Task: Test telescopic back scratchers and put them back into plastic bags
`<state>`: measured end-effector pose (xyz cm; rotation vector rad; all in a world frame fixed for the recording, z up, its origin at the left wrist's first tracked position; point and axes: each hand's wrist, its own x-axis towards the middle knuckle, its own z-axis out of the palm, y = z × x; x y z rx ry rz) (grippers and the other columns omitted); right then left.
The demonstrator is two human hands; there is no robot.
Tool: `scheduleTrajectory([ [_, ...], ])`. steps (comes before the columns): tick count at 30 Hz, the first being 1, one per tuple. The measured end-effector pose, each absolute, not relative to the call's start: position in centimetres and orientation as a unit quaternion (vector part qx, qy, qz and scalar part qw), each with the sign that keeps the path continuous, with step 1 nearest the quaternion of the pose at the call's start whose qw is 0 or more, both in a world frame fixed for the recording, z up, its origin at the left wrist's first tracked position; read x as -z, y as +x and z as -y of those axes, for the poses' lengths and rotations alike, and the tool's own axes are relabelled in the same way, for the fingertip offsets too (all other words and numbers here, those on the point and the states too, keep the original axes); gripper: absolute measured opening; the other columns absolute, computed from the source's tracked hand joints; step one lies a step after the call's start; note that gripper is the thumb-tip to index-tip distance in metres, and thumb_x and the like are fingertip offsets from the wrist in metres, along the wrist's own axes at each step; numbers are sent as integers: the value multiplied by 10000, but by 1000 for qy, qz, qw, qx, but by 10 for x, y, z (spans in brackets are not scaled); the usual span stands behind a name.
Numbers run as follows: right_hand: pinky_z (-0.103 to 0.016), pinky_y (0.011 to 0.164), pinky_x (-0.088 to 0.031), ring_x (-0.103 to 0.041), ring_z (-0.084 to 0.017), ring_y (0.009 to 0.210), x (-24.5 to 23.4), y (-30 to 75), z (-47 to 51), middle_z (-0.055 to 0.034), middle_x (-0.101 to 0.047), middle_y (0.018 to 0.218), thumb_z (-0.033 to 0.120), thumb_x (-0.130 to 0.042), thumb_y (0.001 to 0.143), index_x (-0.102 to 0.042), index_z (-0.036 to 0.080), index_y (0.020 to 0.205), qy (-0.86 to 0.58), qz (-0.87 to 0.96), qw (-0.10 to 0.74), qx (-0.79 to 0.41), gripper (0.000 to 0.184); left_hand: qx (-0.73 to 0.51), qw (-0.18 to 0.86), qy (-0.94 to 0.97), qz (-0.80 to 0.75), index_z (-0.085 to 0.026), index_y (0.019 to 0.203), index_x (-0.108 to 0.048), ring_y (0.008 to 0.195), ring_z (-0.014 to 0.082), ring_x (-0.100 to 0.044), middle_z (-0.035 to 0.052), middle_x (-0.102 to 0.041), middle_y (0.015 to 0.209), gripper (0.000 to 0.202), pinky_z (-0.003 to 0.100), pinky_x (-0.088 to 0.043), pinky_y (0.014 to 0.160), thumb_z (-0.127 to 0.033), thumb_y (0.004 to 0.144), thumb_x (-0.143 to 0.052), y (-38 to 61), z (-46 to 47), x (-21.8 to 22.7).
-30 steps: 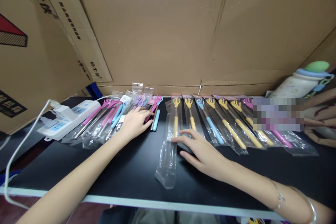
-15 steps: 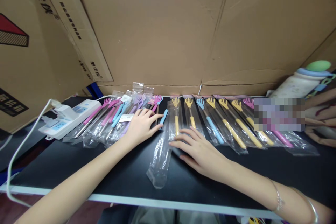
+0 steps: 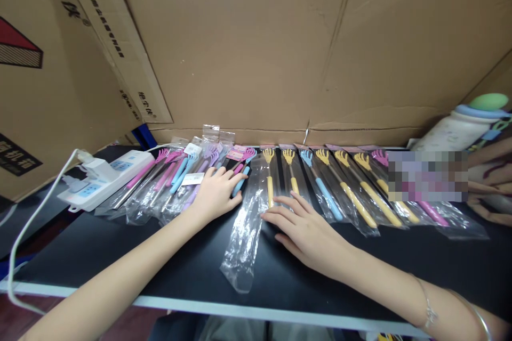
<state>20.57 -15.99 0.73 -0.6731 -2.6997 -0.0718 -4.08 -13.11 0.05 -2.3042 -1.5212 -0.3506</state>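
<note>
My left hand [image 3: 216, 191] is palm down over the left-hand group of back scratchers, fingers spread. Its index finger and thumb touch a back scratcher with a blue handle [image 3: 240, 180], partly hidden under them. Beneath the hand lie wrapped purple, blue and pink back scratchers, one with a white label [image 3: 192, 179]. My right hand [image 3: 306, 228] has its fingers apart, with fingertips by the lower handle of a yellow back scratcher [image 3: 270, 189] in a clear sleeve. A crumpled clear plastic sleeve [image 3: 242, 240] lies between my hands, its lower end toward the table's front edge.
More wrapped back scratchers in yellow, blue [image 3: 328, 200] and pink [image 3: 432, 212] lie in a row to the right. A white power strip [image 3: 116, 173] stands at left, cardboard [image 3: 248, 53] behind. Another person's hand [image 3: 490, 186] and a bottle [image 3: 456, 130] are at right.
The blue-handled back scratcher has turned, its handle shifting left under my left fingers and its head right. The clear sleeve has spread wider. My right hand has barely moved.
</note>
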Motion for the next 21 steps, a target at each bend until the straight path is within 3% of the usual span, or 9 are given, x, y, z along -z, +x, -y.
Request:
scheduleTrajectory([
  [5, -513, 1064, -319, -472, -237, 1197, -5, 205, 159, -40, -625, 1159, 156, -463, 880, -540, 194, 1185, -223, 953, 194, 74, 318, 91, 183, -812, 547, -223, 1136, -591, 891, 249, -531, 70, -656, 909, 325, 398, -312, 820, -187, 852, -437, -40, 128, 1],
  [12, -486, 1049, -350, -494, -219, 1183, -4, 205, 159, -45, -638, 1144, 157, -439, 900, -562, 187, 1155, -209, 948, 215, 108, 285, 103, 150, -802, 569, -200, 1100, -572, 904, 236, -563, 75, -665, 939, 276, 371, -307, 789, -188, 904, -379, -48, 123, 4],
  [21, -495, 1051, -345, -480, -226, 1194, -4, 207, 156, -44, -634, 1156, 136, -445, 887, -539, 183, 1182, -220, 948, 210, 91, 313, 193, -14, -773, 604, -271, 1177, -472, 905, 203, -586, 3, -664, 1003, 276, 362, -319, 841, -281, 952, -311, -54, 118, -2],
])
